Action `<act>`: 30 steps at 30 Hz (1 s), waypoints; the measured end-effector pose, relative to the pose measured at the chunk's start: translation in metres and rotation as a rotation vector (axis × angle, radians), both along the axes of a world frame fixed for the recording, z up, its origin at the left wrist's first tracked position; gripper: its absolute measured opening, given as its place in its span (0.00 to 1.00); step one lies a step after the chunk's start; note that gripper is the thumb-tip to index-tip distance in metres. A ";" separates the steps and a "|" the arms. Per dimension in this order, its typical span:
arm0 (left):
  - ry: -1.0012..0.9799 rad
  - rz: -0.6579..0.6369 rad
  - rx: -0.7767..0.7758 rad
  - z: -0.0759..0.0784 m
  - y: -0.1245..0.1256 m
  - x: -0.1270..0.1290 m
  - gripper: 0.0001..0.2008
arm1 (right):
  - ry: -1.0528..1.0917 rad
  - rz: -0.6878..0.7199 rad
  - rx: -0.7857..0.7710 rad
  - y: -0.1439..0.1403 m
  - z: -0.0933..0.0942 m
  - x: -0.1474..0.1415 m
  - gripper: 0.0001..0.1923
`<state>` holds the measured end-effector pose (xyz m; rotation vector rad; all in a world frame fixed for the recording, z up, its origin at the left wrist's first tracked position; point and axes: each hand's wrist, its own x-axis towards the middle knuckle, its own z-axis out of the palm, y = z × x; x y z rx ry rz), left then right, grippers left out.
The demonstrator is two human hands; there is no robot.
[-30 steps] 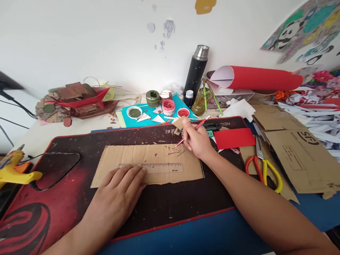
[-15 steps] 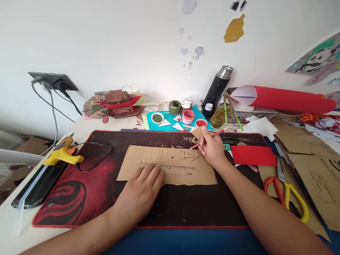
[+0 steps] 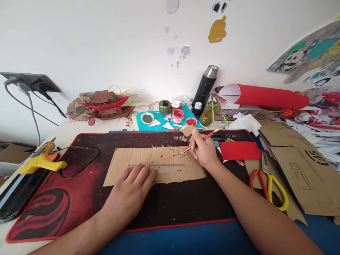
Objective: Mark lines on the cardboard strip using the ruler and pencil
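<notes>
A rectangular piece of brown cardboard (image 3: 148,156) lies on the black and red desk mat, with a few dark marks and scuffs on its upper right. Across it rests a clear plastic ruler (image 3: 172,168). My left hand (image 3: 132,186) holds the ruler down at its left part, fingers together and bent over it, thumb mostly hidden. In my right hand (image 3: 203,148) is a red pencil (image 3: 187,149), slanted, its tip just above the cardboard beyond the ruler. Small cardboard scraps (image 3: 187,131) lie behind that hand.
A yellow glue gun (image 3: 42,161) rests at the left, its cable on the mat. Scissors (image 3: 267,177), red card (image 3: 240,150) and cardboard sheets (image 3: 305,177) lie right. Paint jars (image 3: 178,116), a black thermos (image 3: 205,85) and a model boat (image 3: 103,104) stand along the wall.
The view has turned to the right, so things sit further left. My right hand has brought the pencil lower and closer to the ruler. My left hand stays on the ruler.
</notes>
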<state>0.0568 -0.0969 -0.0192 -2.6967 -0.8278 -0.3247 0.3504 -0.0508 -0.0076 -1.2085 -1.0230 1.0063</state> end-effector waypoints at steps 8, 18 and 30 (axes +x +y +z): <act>0.003 -0.059 0.014 0.006 0.001 -0.001 0.20 | -0.024 0.086 -0.091 -0.002 -0.002 0.001 0.40; -0.048 -0.035 -0.033 0.005 0.000 0.001 0.18 | -0.070 0.204 -0.118 -0.003 0.001 0.002 0.40; -0.063 -0.037 -0.058 0.004 0.000 -0.001 0.18 | -0.120 0.243 -0.112 -0.005 0.003 0.001 0.40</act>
